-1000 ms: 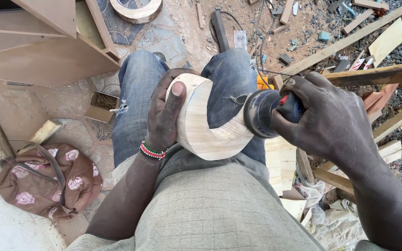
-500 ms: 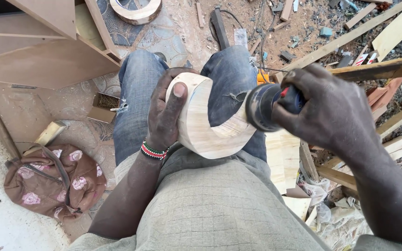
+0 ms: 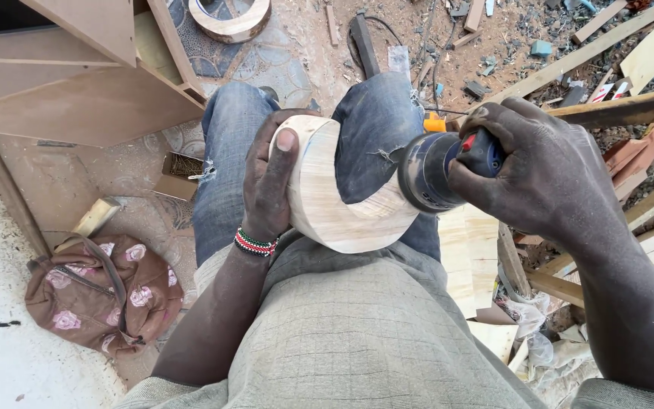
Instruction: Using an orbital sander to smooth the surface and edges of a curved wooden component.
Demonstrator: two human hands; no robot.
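Curved wood piece held on the lap, sander pressed to its right end.

The left hand (image 3: 268, 185) grips the one curved wood piece (image 3: 327, 204), fingers closed round its left edge and the thumb lying on its outer face; the piece rests on the lap between the two denim knees. The right hand (image 3: 543, 170) is closed round one sander (image 3: 437, 170), whose round pad touches the right tip of the piece. One beaded bracelet (image 3: 254, 242) circles the left wrist. On the floor lie one brown flowered bag (image 3: 104, 295), near left, one open box of screws (image 3: 179, 173) beside the left knee, and one wooden ring (image 3: 230, 17), far.
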